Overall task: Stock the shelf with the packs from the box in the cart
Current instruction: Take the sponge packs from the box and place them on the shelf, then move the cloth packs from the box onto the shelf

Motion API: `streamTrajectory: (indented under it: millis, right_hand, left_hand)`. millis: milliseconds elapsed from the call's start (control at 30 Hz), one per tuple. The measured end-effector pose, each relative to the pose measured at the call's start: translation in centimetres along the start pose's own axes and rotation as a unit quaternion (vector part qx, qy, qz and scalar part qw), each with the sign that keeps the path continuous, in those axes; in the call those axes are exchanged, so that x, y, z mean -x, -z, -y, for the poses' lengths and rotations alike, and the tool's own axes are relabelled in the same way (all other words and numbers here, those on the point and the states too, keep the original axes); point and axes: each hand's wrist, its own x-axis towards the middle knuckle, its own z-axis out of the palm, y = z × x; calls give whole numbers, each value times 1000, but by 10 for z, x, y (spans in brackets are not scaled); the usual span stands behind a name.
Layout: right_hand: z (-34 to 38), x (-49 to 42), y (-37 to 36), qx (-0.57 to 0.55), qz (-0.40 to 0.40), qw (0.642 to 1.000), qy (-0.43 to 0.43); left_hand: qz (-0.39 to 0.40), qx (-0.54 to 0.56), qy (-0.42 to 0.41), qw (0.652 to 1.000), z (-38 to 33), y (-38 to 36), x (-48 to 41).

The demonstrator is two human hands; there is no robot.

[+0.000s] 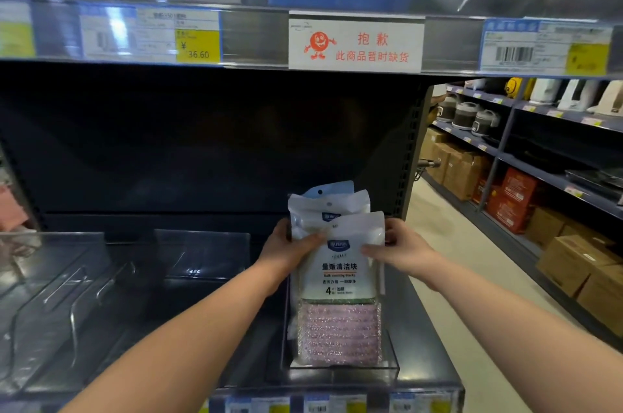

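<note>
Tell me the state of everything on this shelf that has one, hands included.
Front pack: upright in the tray, gripped by both hands.
Rear packs: upright behind it, same tray.
Tray: on the shelf, holding the packs.
Left hand: grips the front pack's left edge.
Right hand: grips its right edge.
Sign: hanging above, facing out.

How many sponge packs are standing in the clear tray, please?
3: front pack nearest the shelf edge; second pack just behind; third pack, only its top showing, rearmost. Others may be hidden.
</note>
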Motion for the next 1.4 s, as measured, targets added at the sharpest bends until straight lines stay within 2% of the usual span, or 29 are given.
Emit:
streamTrajectory:
  millis: [100,167,233,367,500,733,900,1067,1400]
  right_hand:
    - [28,-7,12,109,-60,990,60]
    - [48,-7,16,209,-70,970,104]
    - [65,-6,15,290,-60,944,148]
    - [84,-1,6,382,-8,904,190]
    - [91,0,-3,411,11,887,210]
    - [107,-1,-22,434,24,861,265]
    - [130,0,-52,428,42,847,313]
    - [155,10,-92,424,78,831,351]
    - [236,71,-216,426,113,783,439]
  left_hand:
    - [-3,-93,-34,995,-19,7,8]
    - [-3,-158,-44,986,-30,12,12]
    - [-4,-235,-35,971,-39,15,14]
    - [-11,-377,-37,926,-52,7,19]
    - [-31,-451,-38,891,-58,11,22]
    - [-92,-639,-52,762,-63,47,43]
    - [-181,-692,-47,697,-50,80,71]
    - [-219,-706,22,674,-31,129,107]
    - [-263,-679,120,675,1,265,204]
